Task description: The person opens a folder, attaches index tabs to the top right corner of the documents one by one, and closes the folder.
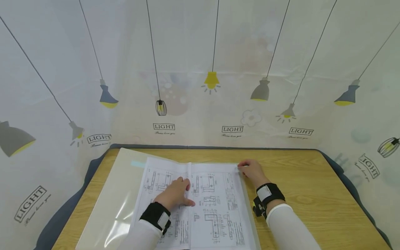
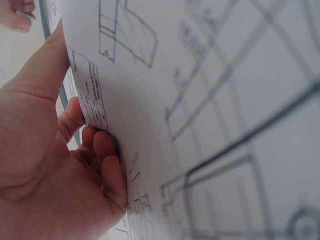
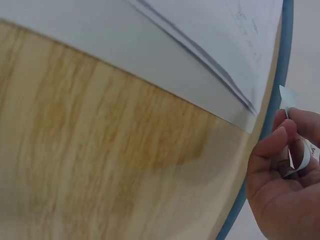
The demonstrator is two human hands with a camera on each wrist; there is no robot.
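Observation:
An open folder of technical drawings (image 1: 215,194) lies on the table, its pages spread on both sides of the middle fold. My left hand (image 1: 175,192) rests on the left page close to that fold. Bent fingertips (image 2: 112,150) touch the paper in the left wrist view. At the top right corner of the folder is my right hand (image 1: 251,170). In the right wrist view, the right hand (image 3: 290,175) pinches a thin pale blue strip (image 3: 286,96) between thumb and fingers; part of it curls below the fingertips.
The folder's glossy cover (image 1: 107,208) lies spread to the left. A pale blue tab (image 1: 138,164) shows at the left page's upper edge. The wooden table (image 1: 315,194) extends to the right, and a lamp-patterned curtain (image 1: 187,52) hangs behind.

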